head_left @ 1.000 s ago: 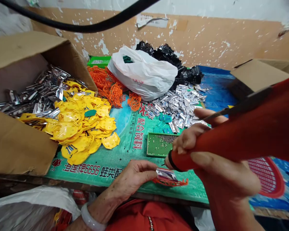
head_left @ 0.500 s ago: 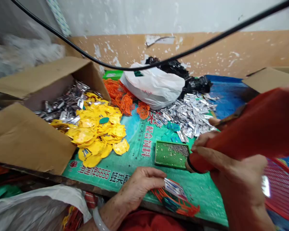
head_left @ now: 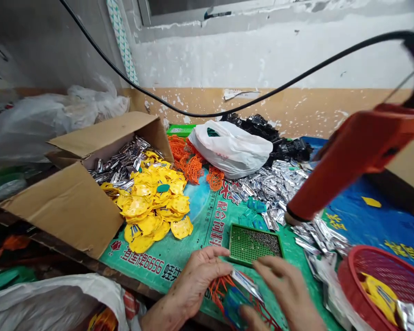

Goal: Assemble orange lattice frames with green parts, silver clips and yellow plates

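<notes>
My left hand (head_left: pixel 200 280) pinches an orange openwork plastic piece (head_left: pixel 215 290) near the table's front edge. Along that piece lie a silver-and-white strip (head_left: pixel 245 284) and a translucent teal plastic part (head_left: pixel 232 301). My right hand (head_left: pixel 290 294) is beside it, slightly blurred, fingers apart, thumb close to the teal part; whether it touches is unclear. A red electric screwdriver (head_left: pixel 341 170) stands tilted above the table on the right, free of both hands. Just beyond my hands sits a green grid tray (head_left: pixel 239 248) with small dark screws (head_left: pixel 267 241).
A cardboard box (head_left: pixel 76 207) on the left spills silver strips and yellow plastic pieces (head_left: pixel 152 202). Behind are orange pieces (head_left: pixel 189 161), a white plastic bag (head_left: pixel 231 151) and more silver strips (head_left: pixel 279 179). A red basket (head_left: pixel 348 271) is at right. A black cord (head_left: pixel 193 114) crosses above.
My right hand has let go of the screwdriver and come down beside the orange piece. The screwdriver is now up and to the right. The view has tilted up.
</notes>
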Tool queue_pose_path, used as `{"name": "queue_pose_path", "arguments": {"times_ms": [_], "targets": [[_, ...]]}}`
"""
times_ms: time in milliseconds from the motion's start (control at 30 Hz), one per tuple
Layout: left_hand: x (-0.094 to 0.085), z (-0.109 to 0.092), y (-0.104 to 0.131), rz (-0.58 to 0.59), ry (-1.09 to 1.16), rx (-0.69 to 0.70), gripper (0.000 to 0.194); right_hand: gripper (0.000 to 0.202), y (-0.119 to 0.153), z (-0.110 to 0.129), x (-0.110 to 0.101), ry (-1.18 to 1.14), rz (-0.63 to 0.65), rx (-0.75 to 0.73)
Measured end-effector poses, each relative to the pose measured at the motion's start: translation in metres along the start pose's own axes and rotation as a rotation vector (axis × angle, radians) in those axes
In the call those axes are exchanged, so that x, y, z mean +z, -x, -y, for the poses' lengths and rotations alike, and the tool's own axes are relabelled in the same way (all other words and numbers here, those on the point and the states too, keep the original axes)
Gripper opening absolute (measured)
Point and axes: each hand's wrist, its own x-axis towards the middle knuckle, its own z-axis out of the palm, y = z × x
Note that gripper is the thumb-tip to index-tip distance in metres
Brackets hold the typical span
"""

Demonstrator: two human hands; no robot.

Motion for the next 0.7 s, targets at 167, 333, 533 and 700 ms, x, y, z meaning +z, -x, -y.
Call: {"name": "queue_pose_path", "arguments": {"times_ms": [167, 333, 533, 700], "targets": [[-0.008, -0.002, -0.002, -0.030, 0.107, 0.027, 0.050, 0.065, -0.019, 0.013, 0.006, -0.236, 0.386, 0.093], [-0.013, -0.002, 0.006, 0.055, 0.275, 0.082, 0.037, 0.048, -0.045, 0.032, 0.009, -0.455, 0.226, 0.421], [-0.004, 0.002, 0.012, 0.207, 0.185, 0.147, 0.026, 0.046, -0.057, 0.036, 0.034, -0.509, 0.090, 0.458], [-0.017, 0.000, 0.008, 0.044, 0.113, 0.162, 0.029, 0.042, -0.077, 0.024, 0.033, -0.308, 0.274, 0.249]]}}
